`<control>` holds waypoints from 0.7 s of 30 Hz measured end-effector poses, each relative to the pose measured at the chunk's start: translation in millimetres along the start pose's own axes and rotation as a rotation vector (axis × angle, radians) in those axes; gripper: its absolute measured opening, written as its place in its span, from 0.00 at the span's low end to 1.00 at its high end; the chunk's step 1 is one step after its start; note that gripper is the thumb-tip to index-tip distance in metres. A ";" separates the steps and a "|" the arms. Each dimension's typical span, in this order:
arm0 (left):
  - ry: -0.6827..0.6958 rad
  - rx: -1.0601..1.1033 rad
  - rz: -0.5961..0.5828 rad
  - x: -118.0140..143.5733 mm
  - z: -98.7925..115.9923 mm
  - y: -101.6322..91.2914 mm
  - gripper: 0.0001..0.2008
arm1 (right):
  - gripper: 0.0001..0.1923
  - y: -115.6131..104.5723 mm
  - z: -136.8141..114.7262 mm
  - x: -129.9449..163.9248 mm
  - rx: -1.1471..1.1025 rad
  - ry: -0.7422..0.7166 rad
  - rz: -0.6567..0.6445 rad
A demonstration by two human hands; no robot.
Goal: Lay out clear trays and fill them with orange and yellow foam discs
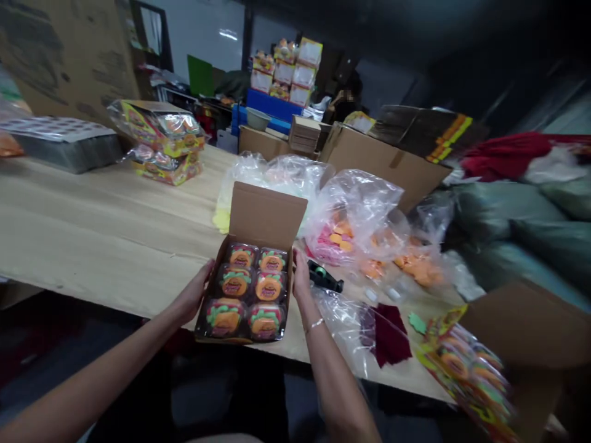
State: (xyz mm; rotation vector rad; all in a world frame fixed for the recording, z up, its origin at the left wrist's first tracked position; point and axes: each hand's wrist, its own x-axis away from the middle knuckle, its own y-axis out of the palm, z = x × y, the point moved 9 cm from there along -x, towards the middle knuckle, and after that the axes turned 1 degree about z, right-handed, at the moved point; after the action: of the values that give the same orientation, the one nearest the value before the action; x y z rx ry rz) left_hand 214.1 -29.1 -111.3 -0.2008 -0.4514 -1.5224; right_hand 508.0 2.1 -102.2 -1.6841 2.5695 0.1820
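Note:
An open cardboard display box (268, 212), its lid standing up at the back, sits at the table's front edge. Inside it are clear plastic packs (234, 283) of burger-shaped pieces with orange tops, set in two columns. My left hand (196, 295) grips the box's left side. On the opposite side, my right hand (301, 274) presses against the box wall, fingers partly hidden. Just right of that hand lies a black tape dispenser (325, 275).
Clear bags of orange and pink pieces (353, 215) lie behind and to the right. Wrapped boxes (168, 169) are stacked at the left beside a pile of printed sheets (69, 144). Dark red cloth (390, 335) and another filled box (471, 363) occupy the right. A person (344, 101) is in the background.

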 end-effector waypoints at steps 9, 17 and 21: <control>0.522 -0.075 -0.058 -18.8 170.6 51.0 0.36 | 0.38 9.9 -103.7 -21.7 -0.151 -0.223 -0.262; 0.833 -0.766 -0.249 46.2 80.2 22.1 0.17 | 0.18 -1.3 -94.8 61.9 0.263 -0.495 -0.456; 0.967 -0.868 -0.195 54.6 60.5 27.1 0.17 | 0.14 1.0 -89.6 78.5 0.371 -0.526 -0.409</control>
State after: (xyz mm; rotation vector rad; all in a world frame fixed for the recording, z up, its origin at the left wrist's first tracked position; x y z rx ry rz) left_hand 230.5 -53.4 -30.5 -0.0649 0.9966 -1.7220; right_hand 476.7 -80.8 -22.6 -1.6878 1.7261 0.0979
